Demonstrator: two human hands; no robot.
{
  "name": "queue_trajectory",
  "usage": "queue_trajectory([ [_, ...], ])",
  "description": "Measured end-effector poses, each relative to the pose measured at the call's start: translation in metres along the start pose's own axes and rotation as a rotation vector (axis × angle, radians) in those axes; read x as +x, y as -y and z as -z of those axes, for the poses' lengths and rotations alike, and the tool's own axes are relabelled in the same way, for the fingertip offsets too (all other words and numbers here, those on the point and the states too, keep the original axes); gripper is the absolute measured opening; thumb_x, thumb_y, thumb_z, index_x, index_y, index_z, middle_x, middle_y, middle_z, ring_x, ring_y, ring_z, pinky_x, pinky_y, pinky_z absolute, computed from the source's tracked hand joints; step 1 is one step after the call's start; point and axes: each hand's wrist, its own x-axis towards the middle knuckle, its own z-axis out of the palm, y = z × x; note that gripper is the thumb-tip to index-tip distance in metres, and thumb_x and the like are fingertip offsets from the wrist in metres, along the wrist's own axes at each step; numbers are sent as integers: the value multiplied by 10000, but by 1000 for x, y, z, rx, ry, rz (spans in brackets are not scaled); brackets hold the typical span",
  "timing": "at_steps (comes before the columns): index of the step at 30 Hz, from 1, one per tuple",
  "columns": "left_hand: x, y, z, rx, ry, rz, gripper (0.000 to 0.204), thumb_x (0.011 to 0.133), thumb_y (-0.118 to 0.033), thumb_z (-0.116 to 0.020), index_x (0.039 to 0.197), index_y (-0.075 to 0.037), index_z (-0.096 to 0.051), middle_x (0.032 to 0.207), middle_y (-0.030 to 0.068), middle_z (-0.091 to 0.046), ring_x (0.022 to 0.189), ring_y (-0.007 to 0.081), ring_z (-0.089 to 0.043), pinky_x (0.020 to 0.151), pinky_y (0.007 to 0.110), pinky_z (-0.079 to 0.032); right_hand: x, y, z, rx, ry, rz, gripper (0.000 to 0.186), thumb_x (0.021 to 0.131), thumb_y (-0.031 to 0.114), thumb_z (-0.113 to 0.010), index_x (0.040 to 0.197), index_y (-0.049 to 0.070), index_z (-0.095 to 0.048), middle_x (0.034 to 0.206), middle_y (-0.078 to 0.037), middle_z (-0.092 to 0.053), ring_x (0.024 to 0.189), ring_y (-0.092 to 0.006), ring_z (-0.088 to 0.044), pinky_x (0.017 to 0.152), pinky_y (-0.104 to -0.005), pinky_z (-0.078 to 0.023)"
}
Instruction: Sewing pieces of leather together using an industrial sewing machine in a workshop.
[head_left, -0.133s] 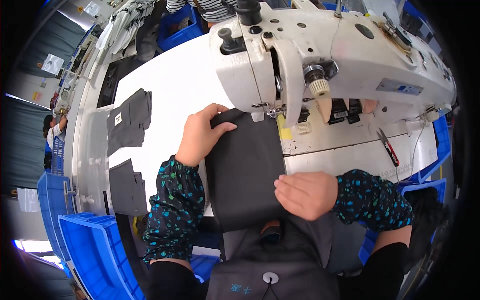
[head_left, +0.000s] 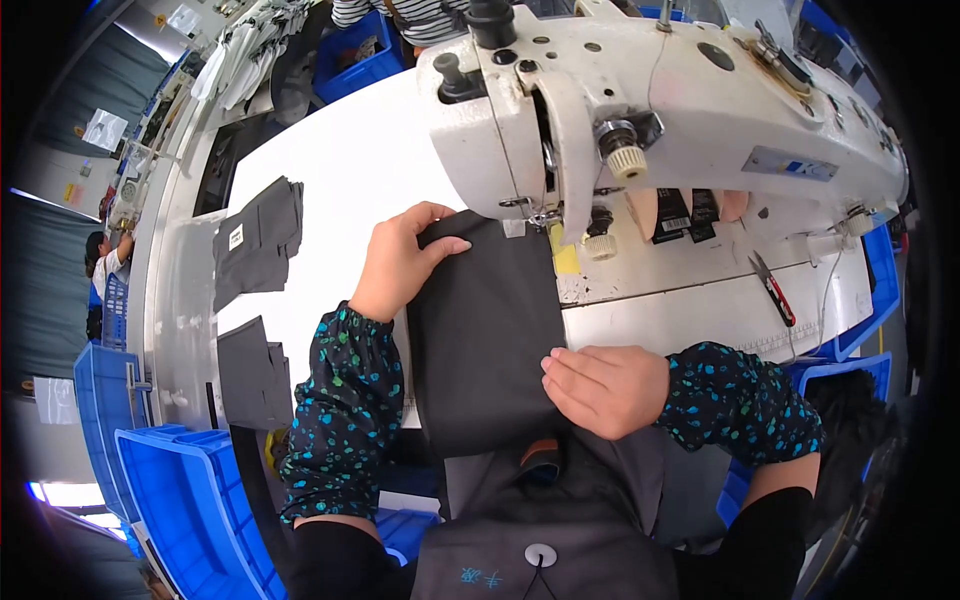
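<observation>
A dark grey fabric panel (head_left: 480,310) lies under the needle area of a white sewing machine (head_left: 520,130), a small pale square (head_left: 515,228) near its top edge. My left hand (head_left: 400,260) grips the panel's upper left edge between thumb and fingers, left of the presser foot (head_left: 540,218). Farther down, my right hand (head_left: 605,385) lies on the right part of the panel, fingers extended side by side and slightly bent. Two piles of grey cut pieces (head_left: 258,240) sit on the white table (head_left: 350,140) to my left.
Red-handled snips (head_left: 775,292) lie on the right, near dark packets (head_left: 680,215). Blue bins (head_left: 185,500) stand at lower left, right and back (head_left: 350,55). A person in a striped top (head_left: 430,18) is behind the machine; another person (head_left: 105,265) works at far left.
The view has shifted very slightly, with machine, hands and panel a little farther left in the picture. Both hands keep their places on the fabric.
</observation>
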Motion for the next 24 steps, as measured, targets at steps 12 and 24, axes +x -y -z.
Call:
queue_trajectory([
  [12,-40,16,19,-72,-36,196,549,791,-170,-858,1236,13,-593,813,96,-663,727,182,-643,704,291,-527,-2,4,2,73,65,59,216,777,148,-659,924,-6,-695,979,-142,-712,923,-258,-714,725,-294,-594],
  [24,-82,-56,-54,498,30,-375,542,855,-285,-749,1341,-107,-586,1430,80,-538,1342,322,-489,1061,546,-397,-2,-8,-1,63,64,40,235,780,177,-631,924,3,-694,951,-145,-699,906,-275,-712,633,-293,-579],
])
